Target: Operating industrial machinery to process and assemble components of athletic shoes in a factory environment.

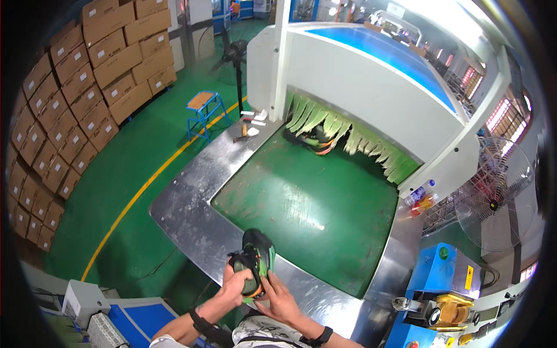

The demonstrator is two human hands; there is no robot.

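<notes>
Both hands raised over near steel edge of counter (191, 203), gripping one green-and-black shoe (255, 261) between them. Left hand (237, 285) curled around shoe's lower left side, fingers closed on it. Right hand (277, 298) half open, fingers spread, pressing shoe's underside from right. Shoe held tilted, clear of green conveyor belt (313, 214). Second shoe (316, 145) lies far off under green strip curtain (348, 136).

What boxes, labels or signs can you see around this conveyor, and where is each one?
Cardboard boxes: stacked wall at far left, brown cartons, each with a small white label.
Yellow label: narrow upright strip on the blue machine at lower right.
Bottles: right of the green conveyor belt, small, colours mixed.
No screens visible.
</notes>
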